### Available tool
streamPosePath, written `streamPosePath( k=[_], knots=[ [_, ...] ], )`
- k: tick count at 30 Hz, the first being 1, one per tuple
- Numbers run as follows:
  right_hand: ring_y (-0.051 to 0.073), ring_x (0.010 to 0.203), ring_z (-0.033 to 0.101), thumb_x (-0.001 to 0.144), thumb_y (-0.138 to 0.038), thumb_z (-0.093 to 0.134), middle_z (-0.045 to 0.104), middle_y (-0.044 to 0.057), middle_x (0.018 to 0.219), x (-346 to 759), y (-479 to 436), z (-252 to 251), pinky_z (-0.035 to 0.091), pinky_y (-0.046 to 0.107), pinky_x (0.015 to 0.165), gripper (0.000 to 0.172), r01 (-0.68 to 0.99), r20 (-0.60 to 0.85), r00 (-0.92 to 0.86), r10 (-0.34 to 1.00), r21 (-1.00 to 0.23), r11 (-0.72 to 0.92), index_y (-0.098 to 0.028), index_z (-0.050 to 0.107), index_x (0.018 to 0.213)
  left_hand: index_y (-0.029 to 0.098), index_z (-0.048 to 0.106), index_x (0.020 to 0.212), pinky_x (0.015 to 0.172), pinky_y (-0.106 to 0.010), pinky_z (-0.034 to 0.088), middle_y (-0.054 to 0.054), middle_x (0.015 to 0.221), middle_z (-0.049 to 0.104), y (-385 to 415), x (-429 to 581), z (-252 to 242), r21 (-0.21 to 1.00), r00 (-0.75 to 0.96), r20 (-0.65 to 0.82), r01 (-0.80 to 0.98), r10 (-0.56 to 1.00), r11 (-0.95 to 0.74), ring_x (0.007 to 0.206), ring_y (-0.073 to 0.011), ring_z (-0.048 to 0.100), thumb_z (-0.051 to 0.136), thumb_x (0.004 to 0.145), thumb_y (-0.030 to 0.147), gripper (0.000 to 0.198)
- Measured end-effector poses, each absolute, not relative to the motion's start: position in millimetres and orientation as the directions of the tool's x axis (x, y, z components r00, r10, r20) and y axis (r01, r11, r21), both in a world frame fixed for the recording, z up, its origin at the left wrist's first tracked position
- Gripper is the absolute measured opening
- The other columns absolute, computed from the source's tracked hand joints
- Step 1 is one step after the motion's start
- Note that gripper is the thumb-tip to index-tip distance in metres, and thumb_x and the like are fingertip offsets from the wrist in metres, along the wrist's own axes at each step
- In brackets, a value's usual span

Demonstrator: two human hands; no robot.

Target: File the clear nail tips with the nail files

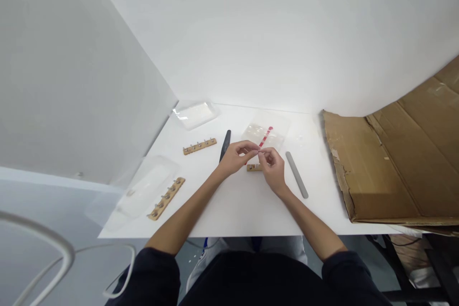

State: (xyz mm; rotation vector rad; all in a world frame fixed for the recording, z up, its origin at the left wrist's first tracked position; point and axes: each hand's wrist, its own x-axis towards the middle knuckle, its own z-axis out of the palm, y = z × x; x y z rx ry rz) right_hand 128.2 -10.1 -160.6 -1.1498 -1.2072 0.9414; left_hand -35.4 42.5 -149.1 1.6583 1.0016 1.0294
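Observation:
Over the middle of the white table [229, 205], my left hand [237, 156] and my right hand [273, 168] meet fingertip to fingertip. Both are closed in a pinch on something too small to make out. Just beneath them lies a short visible part of a wooden strip [253, 168], the rest hidden by my right hand. Behind my fingers is a clear plastic sheet or bag [256, 132] with a red-and-white strip [266, 136] on it. A dark, long tool [225, 144] lies by my left hand, partly covered. Right of my right hand rests a grey bar [297, 175].
Two wooden strips with metal pieces, one at the back [200, 146] and one nearer [167, 199], lie on the left. Clear plastic trays stand at the back left [197, 115] and front left [152, 184]. Torn cardboard [380, 167] covers the right side.

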Motion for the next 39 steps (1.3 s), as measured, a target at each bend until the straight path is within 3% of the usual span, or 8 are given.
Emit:
streamPosePath(
  k=[12, 17, 19, 22, 25, 30, 34, 39],
  knots=[
    [0.011, 0.054, 0.049, 0.093, -0.056, 0.070, 0.057, -0.005, 0.066, 136.8, -0.2, -162.1, 0.045, 0.026, 0.051, 0.035, -0.091, 0.097, 0.058, 0.994, -0.991, 0.102, -0.022, 0.064, 0.086, 0.020, 0.080, 0.096, 0.071, -0.032, 0.059, -0.009, 0.096, 0.081, 42.1, -31.4, -156.2, 0.917, 0.336, 0.220, 0.248, 0.916, -0.312, 0.083, -0.0208, 0.073, 0.071, 0.093, 0.043, 0.025],
    [0.011, 0.056, 0.049, 0.091, -0.054, 0.073, 0.056, -0.005, 0.068, 135.7, -1.6, -161.9, 0.044, 0.025, 0.051, 0.033, -0.079, 0.121, 0.093, 0.988, -0.989, 0.128, -0.023, 0.063, 0.086, 0.023, 0.078, 0.100, 0.073, -0.033, 0.059, -0.006, 0.097, 0.080, 44.4, -37.6, -158.9, 0.850, 0.326, 0.209, 0.406, 0.922, -0.336, 0.080, -0.0202, 0.071, 0.068, 0.095, 0.049, 0.028],
    [0.012, 0.059, 0.051, 0.092, -0.050, 0.072, 0.056, -0.004, 0.070, 137.1, -0.1, -161.9, 0.046, 0.025, 0.053, 0.030, -0.071, 0.131, 0.126, 0.983, -0.987, 0.141, -0.023, 0.062, 0.086, 0.024, 0.076, 0.102, 0.079, -0.038, 0.058, -0.007, 0.099, 0.077, 49.2, -48.1, -160.4, 0.790, 0.250, 0.198, 0.531, 0.948, -0.305, 0.086, -0.0242, 0.071, 0.072, 0.091, 0.048, 0.027],
    [0.015, 0.070, 0.060, 0.092, -0.046, 0.070, 0.063, -0.001, 0.078, 141.7, 4.1, -161.7, 0.052, 0.026, 0.059, 0.026, -0.068, 0.142, 0.186, 0.972, -0.985, 0.157, -0.023, 0.059, 0.085, 0.019, 0.070, 0.100, 0.091, -0.052, 0.054, -0.018, 0.107, 0.071, 59.1, -67.9, -166.6, 0.677, 0.006, 0.200, 0.722, 0.980, -0.143, 0.110, -0.0396, 0.065, 0.071, 0.090, 0.040, 0.023],
    [0.016, 0.076, 0.066, 0.092, -0.043, 0.069, 0.073, 0.005, 0.092, 147.6, 8.5, -161.7, 0.055, 0.028, 0.062, 0.027, -0.080, 0.135, 0.230, 0.964, -0.984, 0.157, -0.023, 0.054, 0.082, 0.016, 0.067, 0.092, 0.089, -0.058, 0.051, -0.025, 0.109, 0.067, 66.8, -82.3, -176.9, 0.588, -0.123, 0.168, 0.809, 0.978, 0.001, 0.113, -0.0486, 0.062, 0.075, 0.083, 0.035, 0.022],
    [0.016, 0.073, 0.068, 0.091, -0.043, 0.072, 0.075, 0.005, 0.086, 156.6, 15.9, -164.7, 0.053, 0.027, 0.059, 0.031, -0.095, 0.117, 0.248, 0.962, -0.985, 0.144, -0.022, 0.053, 0.080, 0.021, 0.060, 0.074, 0.095, -0.060, 0.048, -0.018, 0.091, 0.071, 70.8, -88.2, -183.4, 0.542, -0.135, 0.149, 0.840, 0.980, 0.034, 0.108, -0.0459, 0.066, 0.076, 0.077, 0.028, 0.018],
    [0.014, 0.066, 0.063, 0.086, -0.047, 0.077, 0.068, -0.001, 0.075, 162.0, 23.8, -167.8, 0.050, 0.025, 0.055, 0.032, -0.085, 0.125, 0.245, 0.961, -0.985, 0.150, -0.021, 0.059, 0.087, 0.022, 0.057, 0.072, 0.100, -0.062, 0.043, -0.014, 0.079, 0.070, 69.8, -84.4, -168.9, 0.605, -0.146, 0.179, 0.796, 0.973, 0.008, 0.103, -0.0451, 0.068, 0.075, 0.073, 0.024, 0.018],
    [0.014, 0.067, 0.063, 0.083, -0.050, 0.080, 0.067, -0.001, 0.075, 162.8, 25.8, -167.3, 0.052, 0.025, 0.055, 0.034, -0.074, 0.158, 0.209, 0.965, -0.982, 0.177, -0.020, 0.065, 0.090, 0.022, 0.062, 0.089, 0.086, -0.044, 0.052, -0.006, 0.087, 0.074, 55.9, -66.7, -143.4, 0.777, -0.067, 0.203, 0.618, 0.977, -0.119, 0.081, -0.0275, 0.069, 0.072, 0.079, 0.035, 0.019]
  ],
)
